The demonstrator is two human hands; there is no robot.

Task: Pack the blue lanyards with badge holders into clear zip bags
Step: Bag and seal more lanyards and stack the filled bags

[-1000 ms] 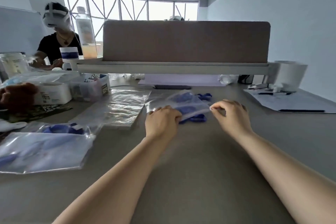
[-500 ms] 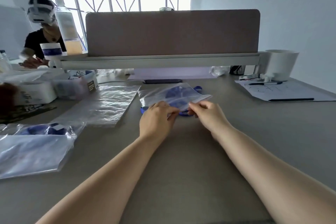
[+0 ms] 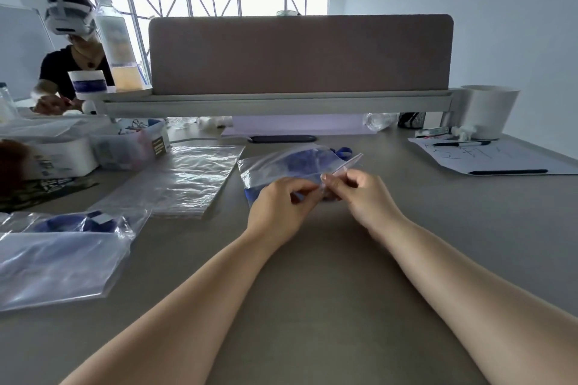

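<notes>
A clear zip bag with a blue lanyard inside lies on the grey table in front of me. My left hand pinches the bag's near zip edge. My right hand pinches the same edge just to the right, fingertips close to the left hand's. The zip strip rises at an angle to the right of my hands. A bit of blue lanyard shows past the bag's far edge.
A stack of empty clear bags lies to the left. Filled bags with blue lanyards sit at the near left. Boxes stand far left, a black phone behind, papers with pens and a white cup at right. Another person sits far left.
My right hand came in from the bag's right end toward my left hand, and both now pinch the zip edge close together. The right end of the zip strip has lifted.
</notes>
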